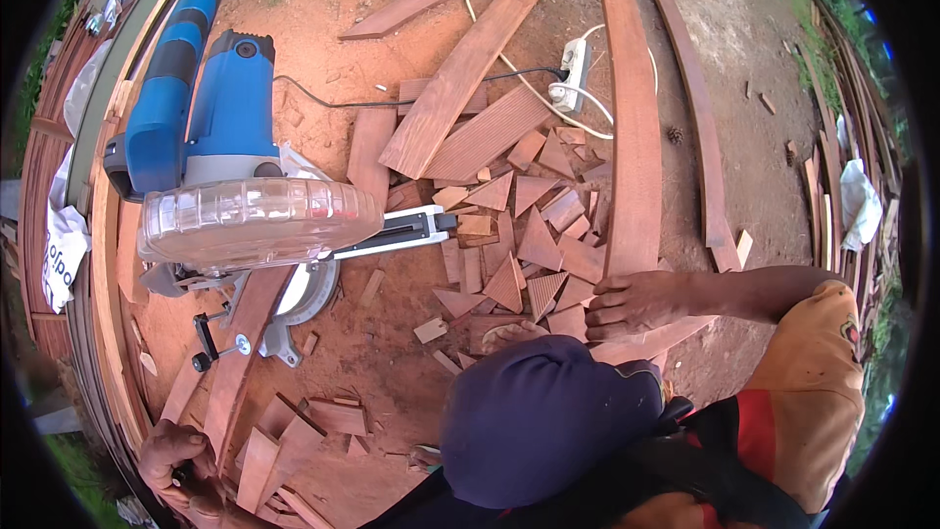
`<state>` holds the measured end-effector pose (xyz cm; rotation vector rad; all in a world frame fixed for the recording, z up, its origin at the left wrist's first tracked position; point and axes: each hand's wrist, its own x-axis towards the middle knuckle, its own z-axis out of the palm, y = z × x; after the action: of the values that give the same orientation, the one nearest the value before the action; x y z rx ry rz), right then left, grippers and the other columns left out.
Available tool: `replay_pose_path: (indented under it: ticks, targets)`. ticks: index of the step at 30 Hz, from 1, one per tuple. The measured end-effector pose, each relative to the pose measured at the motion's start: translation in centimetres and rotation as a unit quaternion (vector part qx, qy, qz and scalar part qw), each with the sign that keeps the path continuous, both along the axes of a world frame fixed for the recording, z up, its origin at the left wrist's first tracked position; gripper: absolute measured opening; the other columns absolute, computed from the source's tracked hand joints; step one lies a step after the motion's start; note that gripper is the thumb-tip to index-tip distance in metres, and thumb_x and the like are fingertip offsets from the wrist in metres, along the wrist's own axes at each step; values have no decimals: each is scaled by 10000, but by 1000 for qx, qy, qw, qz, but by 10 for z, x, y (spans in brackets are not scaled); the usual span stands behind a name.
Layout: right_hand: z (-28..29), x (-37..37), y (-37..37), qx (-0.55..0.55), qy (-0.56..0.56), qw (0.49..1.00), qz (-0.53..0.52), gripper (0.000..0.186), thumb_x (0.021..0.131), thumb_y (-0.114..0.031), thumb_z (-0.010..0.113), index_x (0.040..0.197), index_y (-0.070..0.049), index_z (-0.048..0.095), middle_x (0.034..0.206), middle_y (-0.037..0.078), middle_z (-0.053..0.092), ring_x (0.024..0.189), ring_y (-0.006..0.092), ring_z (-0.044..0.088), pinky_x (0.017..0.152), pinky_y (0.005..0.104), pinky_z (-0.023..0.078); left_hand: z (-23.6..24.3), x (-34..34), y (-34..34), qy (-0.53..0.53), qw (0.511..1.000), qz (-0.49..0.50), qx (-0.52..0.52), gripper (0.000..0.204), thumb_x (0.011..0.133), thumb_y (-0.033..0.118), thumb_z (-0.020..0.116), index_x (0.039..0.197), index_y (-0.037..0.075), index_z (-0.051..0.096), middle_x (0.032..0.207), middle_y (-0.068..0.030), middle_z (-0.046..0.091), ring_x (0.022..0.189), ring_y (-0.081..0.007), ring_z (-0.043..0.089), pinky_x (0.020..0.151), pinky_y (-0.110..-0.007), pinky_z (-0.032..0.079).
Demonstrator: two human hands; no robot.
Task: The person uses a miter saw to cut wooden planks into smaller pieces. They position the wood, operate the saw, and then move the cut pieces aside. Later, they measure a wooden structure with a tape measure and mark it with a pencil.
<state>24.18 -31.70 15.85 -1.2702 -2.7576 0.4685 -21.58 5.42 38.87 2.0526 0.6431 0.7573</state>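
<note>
My left hand (179, 465) is at the lower left, its fingers curled round a small dark object that I cannot make out, beside a reddish board (230, 382) lying under the blue mitre saw (230, 103). The saw has a clear guard and a side clamp. My right hand (627, 306) reaches across from the right, its bent fingers over the near part of a long plank (632, 167). Triangular and short offcuts (539, 245) lie in a pile left of that hand. Navy cloth (543, 411) fills the lower middle, hiding the ground there.
A power strip (575, 73) with cables lies at upper middle. Loose boards (460, 69) cross the dirt ground (744, 59). Stacked timber (59, 108) runs along the left, with more strips and a white sack (860, 198) at the right edge. Offcuts (313, 421) lie below the saw.
</note>
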Motion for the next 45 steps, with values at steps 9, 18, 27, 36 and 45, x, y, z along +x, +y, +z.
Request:
replay_pose_path:
  ticks: [9,18,27,36,45]
  targets:
    - [29,44,-164,-561,-382,735,-10,512,838,-384,756,1299,-217,607,1297,5,611,1331,208,534,1206,496,330,-16,-11,6,19,999,31,-6,781,806,672,786,1112,-34,648,766,5,472,593,-39,408,537,-205,265]
    - [-65,69,277,17,-117,959,-256,940,684,-317,881,1489,-81,455,1545,146,435,1432,328,414,1214,490,302,35,-12,6,-7,986,165,32,793,827,661,770,1122,-69,678,727,24,499,618,-48,421,570,-211,289]
    - [-140,106,415,-38,30,983,-176,1102,602,-364,917,1546,-124,403,1584,168,390,1446,376,394,1155,415,400,23,-86,-17,21,949,311,-43,571,893,498,763,1129,-19,702,708,47,482,615,-24,384,548,-205,239]
    - [92,160,265,-76,-176,980,-54,772,598,-176,896,1243,-141,472,1188,119,515,1158,353,580,1006,477,493,-73,-175,21,-104,929,334,-122,487,1025,375,643,1274,-44,634,796,32,473,611,-14,356,507,-178,241]
    - [-2,105,-92,-389,-408,826,-2,368,993,-305,537,1357,-333,587,1394,66,543,1385,242,464,1151,518,311,-190,-209,27,-308,860,354,-201,522,1069,396,568,1300,-71,602,812,12,490,545,-22,318,435,-203,227]
